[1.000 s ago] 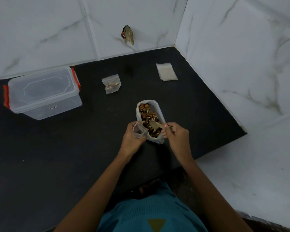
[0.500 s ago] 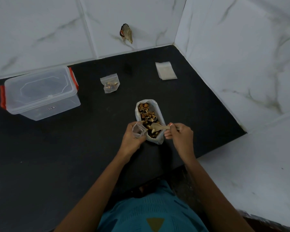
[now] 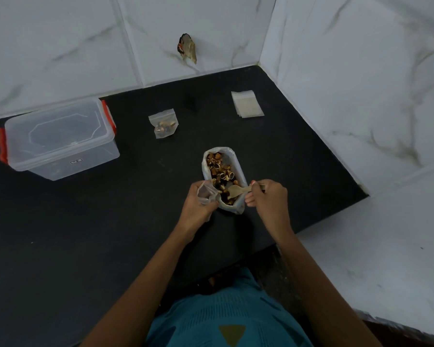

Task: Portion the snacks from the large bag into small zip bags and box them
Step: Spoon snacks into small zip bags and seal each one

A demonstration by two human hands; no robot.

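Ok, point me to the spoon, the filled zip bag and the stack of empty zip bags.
spoon (image 3: 234,191): head view, on its bowl.
filled zip bag (image 3: 164,124): head view, on its middle.
stack of empty zip bags (image 3: 247,104): head view, middle of the top bag.

**Obscured, cropped and unreadable items: head view**

The right hand (image 3: 268,201) grips the spoon (image 3: 236,190), its fingers covering most of the handle. The left hand (image 3: 198,206) wraps the small zip bag (image 3: 206,194), hiding its lower part, and its contents cannot be told. The large bag (image 3: 232,156) has its near end behind both hands. The label (image 3: 76,161) on the box (image 3: 60,139) is too small to read. Pieces in the filled zip bag (image 3: 164,123) are too small to identify. The stack of flat bags (image 3: 247,104) cannot be counted. The object on the wall (image 3: 188,48) is unidentifiable. Both arms run off the bottom edge.
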